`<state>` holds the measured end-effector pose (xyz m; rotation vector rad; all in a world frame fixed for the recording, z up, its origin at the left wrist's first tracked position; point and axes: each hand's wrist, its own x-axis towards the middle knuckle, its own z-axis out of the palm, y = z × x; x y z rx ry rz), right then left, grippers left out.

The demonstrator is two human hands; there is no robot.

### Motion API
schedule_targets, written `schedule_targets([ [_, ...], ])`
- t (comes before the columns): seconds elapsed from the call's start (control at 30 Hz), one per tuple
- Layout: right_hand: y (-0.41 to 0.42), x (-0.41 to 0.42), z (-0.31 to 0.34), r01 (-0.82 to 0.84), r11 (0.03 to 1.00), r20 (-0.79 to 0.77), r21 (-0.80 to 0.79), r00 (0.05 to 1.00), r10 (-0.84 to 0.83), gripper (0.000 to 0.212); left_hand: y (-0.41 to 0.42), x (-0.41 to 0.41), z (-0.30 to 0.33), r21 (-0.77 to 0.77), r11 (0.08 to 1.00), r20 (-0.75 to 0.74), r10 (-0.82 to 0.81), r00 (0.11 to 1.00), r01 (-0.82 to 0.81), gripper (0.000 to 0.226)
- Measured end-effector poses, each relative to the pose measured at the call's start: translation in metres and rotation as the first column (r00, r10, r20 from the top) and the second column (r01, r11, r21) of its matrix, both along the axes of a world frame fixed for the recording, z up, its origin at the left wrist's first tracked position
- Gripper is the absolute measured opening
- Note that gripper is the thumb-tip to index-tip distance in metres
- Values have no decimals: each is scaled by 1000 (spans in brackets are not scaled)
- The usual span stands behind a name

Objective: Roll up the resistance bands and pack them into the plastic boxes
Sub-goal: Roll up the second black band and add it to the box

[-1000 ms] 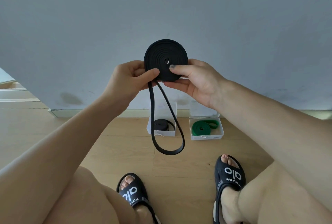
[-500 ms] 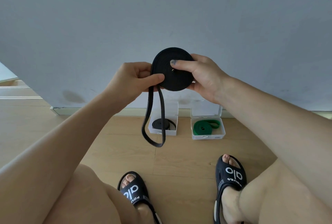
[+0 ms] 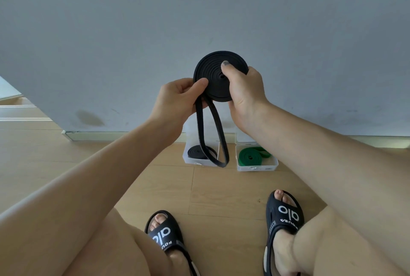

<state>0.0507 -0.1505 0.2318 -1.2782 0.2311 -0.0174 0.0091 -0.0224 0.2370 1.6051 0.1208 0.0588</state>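
Note:
I hold a black resistance band (image 3: 213,76) in the air before the wall, most of it wound into a flat coil. My right hand (image 3: 244,91) pinches the coil, thumb across its face near the centre hole. My left hand (image 3: 177,98) grips the coil's lower left edge where the loose loop (image 3: 218,142) hangs down. On the floor behind, a clear plastic box (image 3: 188,160) holds a rolled black band (image 3: 195,151), partly hidden by the hanging loop. Beside it on the right, a second clear box (image 3: 257,166) holds a rolled green band (image 3: 250,156).
Both boxes stand open against the grey wall (image 3: 199,9), their lids leaning on the skirting. Wooden floor (image 3: 210,193) stretches between the boxes and my feet in black slides (image 3: 165,234) (image 3: 286,213). My knees fill the lower corners.
The coil has turned between my hands and my right thumb now lies across its face. The hanging loop has grown shorter than one second ago and swung back to the right.

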Motion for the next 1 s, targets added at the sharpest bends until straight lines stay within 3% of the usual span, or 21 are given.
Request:
schedule_targets([
  [0.1, -6, 1, 0, -85, 996, -32, -24, 996, 84, 30, 9, 2, 4, 73, 997, 20, 8, 1000, -9, 22],
  [0.23, -32, 1, 16, -366, 912, -74, -185, 931, 358, 40, 24, 3, 16, 361, 932, 93, -55, 994, 18, 12],
  [0.33, -36, -1, 14, -407, 890, -60, -204, 913, 404, 44, 23, 1, 15, 495, 867, 93, -112, 989, 51, 12],
  [0.43, -28, -2, 8, -319, 938, -19, -133, 947, 320, 40, 16, -1, 10, 486, 873, 117, -100, 988, 31, 15],
  [0.53, -22, -4, 7, -266, 963, -24, 41, 963, 267, 39, 10, -2, 10, 430, 903, 162, -44, 986, -30, 16],
  [0.7, -13, -9, 7, -203, 956, -75, 209, 972, 223, 44, 3, -2, 6, 597, 792, 245, -26, 969, -130, 22],
  [0.77, -9, -12, 8, -158, 952, -117, 262, 974, 194, 43, -2, -4, 6, 592, 795, 248, -24, 968, -132, 24],
  [0.9, -3, -14, 10, -132, 947, -145, 293, 973, 180, 41, -7, -5, 8, 526, 845, 221, -27, 975, -96, 16],
  [1.0, -13, -13, 16, -238, 950, -145, 205, 952, 270, 37, 4, 0, 13, 517, 854, 219, -66, 973, -59, 15],
])
